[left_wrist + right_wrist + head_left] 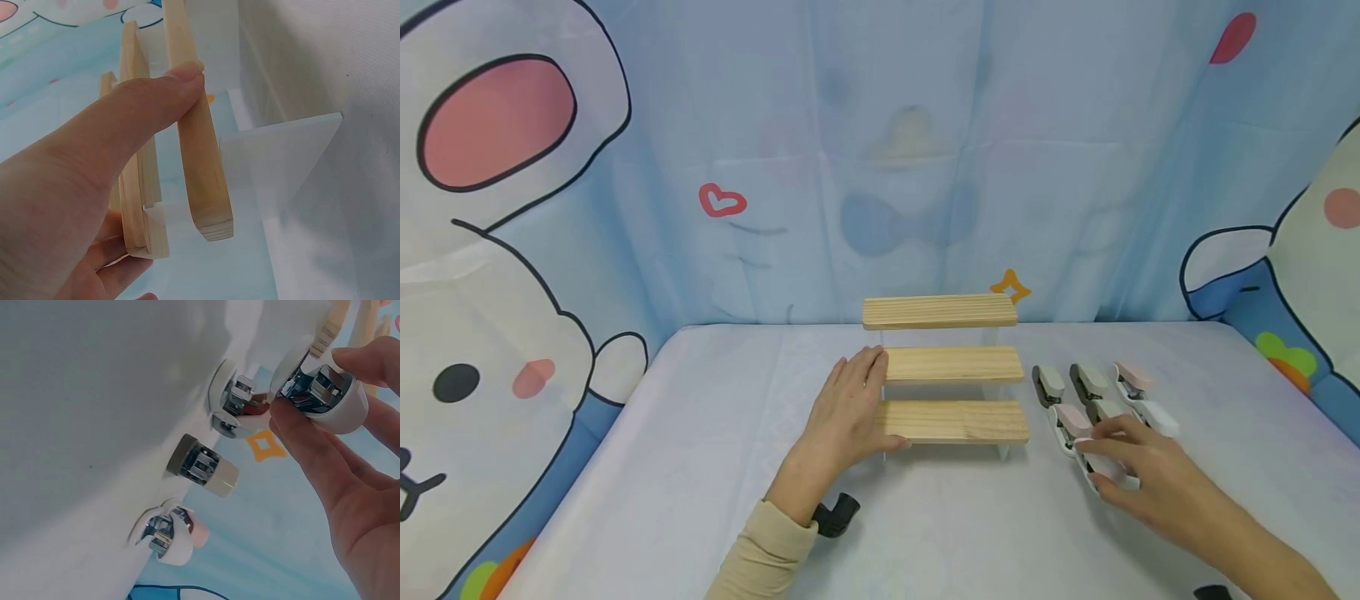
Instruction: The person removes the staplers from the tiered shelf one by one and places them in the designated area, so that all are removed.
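A three-tier wooden stand (pixel 955 422) with clear side supports is on the cloth. My left hand (pixel 847 408) grips its left end; in the left wrist view the thumb lies on the lowest board (pixel 206 181) and the fingers reach the end of the middle board (pixel 132 187). To the right, my right hand (pixel 1142 467) holds a small white stapler (pixel 344 411) between thumb and fingers, its metal works showing in the right wrist view. Just behind it in the head view is a pink-topped stapler (pixel 1073 420).
Other small staplers stand in two rows right of the stand: a grey-green one (pixel 1049 383), another grey-green one (pixel 1092 380), a pink one (pixel 1133 377) and a white one (pixel 1157 417). A printed blue curtain (pixel 760 267) hangs behind the white tablecloth (pixel 722 417).
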